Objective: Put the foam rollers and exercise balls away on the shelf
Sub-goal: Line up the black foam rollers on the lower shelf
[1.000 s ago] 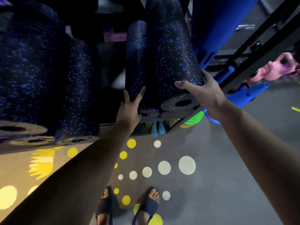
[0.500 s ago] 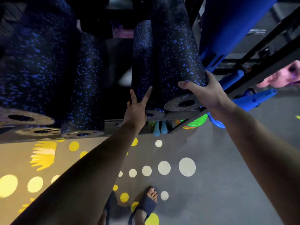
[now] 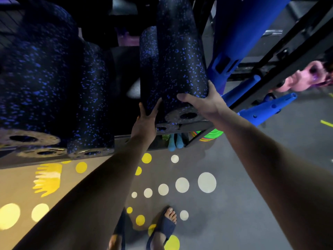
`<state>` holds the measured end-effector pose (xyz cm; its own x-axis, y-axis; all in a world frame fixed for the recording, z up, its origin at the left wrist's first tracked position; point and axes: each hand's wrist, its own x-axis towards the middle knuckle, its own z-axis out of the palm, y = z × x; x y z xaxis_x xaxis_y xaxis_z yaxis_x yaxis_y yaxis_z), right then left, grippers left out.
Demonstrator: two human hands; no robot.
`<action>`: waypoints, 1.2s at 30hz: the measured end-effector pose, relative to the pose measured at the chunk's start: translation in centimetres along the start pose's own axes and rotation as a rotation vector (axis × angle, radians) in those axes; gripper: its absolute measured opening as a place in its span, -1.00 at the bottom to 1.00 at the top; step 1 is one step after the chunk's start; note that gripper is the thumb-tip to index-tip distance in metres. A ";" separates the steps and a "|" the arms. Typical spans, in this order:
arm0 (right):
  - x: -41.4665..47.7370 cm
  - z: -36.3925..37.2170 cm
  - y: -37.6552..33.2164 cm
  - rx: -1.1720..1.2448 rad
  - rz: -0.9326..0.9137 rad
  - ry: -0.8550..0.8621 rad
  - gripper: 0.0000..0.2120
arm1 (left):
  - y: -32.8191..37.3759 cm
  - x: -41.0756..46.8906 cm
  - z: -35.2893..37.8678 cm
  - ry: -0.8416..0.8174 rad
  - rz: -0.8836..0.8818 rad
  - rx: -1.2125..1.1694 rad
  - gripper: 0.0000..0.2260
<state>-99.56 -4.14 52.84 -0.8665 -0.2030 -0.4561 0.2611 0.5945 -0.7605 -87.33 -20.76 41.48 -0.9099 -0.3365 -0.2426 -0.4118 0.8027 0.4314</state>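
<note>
- The shelf (image 3: 124, 140) was a dark metal rack. Its front rail kept round things from rolling off.
- A stack of speckled foam rollers (image 3: 46, 78) lay lengthwise at its left end with 3 holed ends at the rail, and looked already stored.
- A blue roller (image 3: 239, 29) leaned steeply on the right and crowded the slot beside it.
- The speckled roller (image 3: 182, 56) in hand lay on the shelf's right part, on top of others, with its holed end facing out over the rail.
- A thinner roller (image 3: 148, 69) lay touching it on the left.
- The right hand (image 3: 203, 104) had a closed grip on the upper roller's end, thumb across the top and fingers curled round the far side, probably to push it deeper.
- The left hand (image 3: 145, 121) lay flat with fingers spread on the thinner roller, likely steadying it.
- A pink kettlebell (image 3: 295, 80) and green rings (image 3: 211, 135) sat lower down. No exercise balls showed.
</note>
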 end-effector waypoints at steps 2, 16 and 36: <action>-0.1 -0.2 -0.3 -0.039 0.009 -0.003 0.12 | 0.1 -0.1 -0.1 -0.021 0.000 0.021 -0.01; -1.7 1.5 -1.6 -0.178 0.073 0.049 0.30 | -4.1 -4.2 -6.4 0.146 0.037 0.037 -0.32; -2.5 1.1 -1.4 -0.181 0.104 0.044 0.32 | -1.9 -6.2 -6.7 0.304 -0.265 -0.033 -0.34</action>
<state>-97.32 -5.32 54.50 -0.8577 -0.1011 -0.5042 0.2730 0.7414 -0.6131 -81.22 -23.48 47.99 -0.7431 -0.6640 -0.0827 -0.6310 0.6542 0.4171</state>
